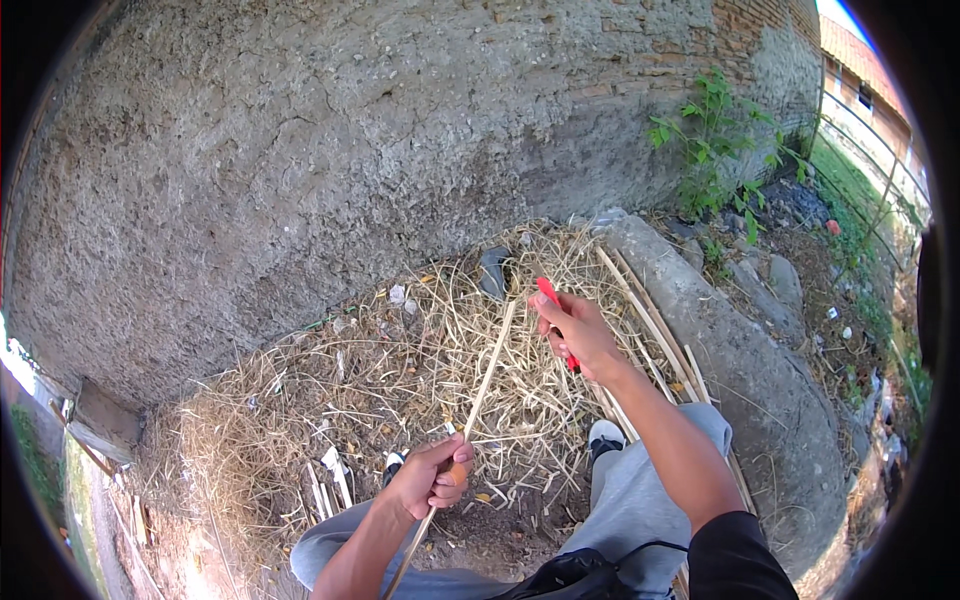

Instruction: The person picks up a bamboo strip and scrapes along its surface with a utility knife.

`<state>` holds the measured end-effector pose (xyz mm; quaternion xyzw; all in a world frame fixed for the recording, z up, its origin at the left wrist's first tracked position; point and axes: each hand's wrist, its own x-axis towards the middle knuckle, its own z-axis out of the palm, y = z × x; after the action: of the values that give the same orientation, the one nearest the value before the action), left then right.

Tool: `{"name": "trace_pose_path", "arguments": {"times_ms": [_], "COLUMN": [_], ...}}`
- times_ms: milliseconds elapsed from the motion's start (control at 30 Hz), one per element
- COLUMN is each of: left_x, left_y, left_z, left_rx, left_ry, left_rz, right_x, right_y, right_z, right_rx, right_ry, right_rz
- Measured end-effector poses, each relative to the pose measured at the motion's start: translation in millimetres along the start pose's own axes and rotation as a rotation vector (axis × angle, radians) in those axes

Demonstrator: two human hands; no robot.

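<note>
My left hand point(432, 478), low in the middle, is closed round a long pale strip of bamboo or wood point(487, 385). The strip slants up and right from my lap, its upper end near my right hand. Something orange is wrapped on a finger of the left hand. My right hand point(580, 335) grips a red-handled knife point(546, 290), held upright just right of the strip's top end. Its blade is hard to make out against the straw-coloured shavings. Whether the knife touches the strip I cannot tell.
Pale curled shavings point(525, 400) cover the ground between my feet. More strips point(640, 305) lie on the right beside a long stone block point(700, 330). A rough wall point(350, 150) rises ahead. A dark grey object point(493, 272) lies at its foot, and a green plant point(715, 150) grows farther right.
</note>
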<state>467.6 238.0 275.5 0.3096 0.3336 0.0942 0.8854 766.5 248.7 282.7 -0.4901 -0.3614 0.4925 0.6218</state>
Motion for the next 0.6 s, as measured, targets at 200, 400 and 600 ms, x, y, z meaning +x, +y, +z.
{"name": "trace_pose_path", "arguments": {"times_ms": [200, 400, 600], "left_x": [1, 4, 10], "left_y": [0, 1, -1], "left_z": [8, 7, 2], "left_rx": [0.038, -0.032, -0.03], "left_ry": [0.038, -0.044, -0.062], "left_rz": [0.006, -0.033, -0.036], "right_x": [4, 11, 8], "right_y": [14, 17, 9], "right_z": [1, 2, 3], "right_rx": [-0.117, -0.215, -0.104], "right_ry": [0.043, 0.123, 0.11], "right_rz": [-0.064, -0.172, -0.118]}}
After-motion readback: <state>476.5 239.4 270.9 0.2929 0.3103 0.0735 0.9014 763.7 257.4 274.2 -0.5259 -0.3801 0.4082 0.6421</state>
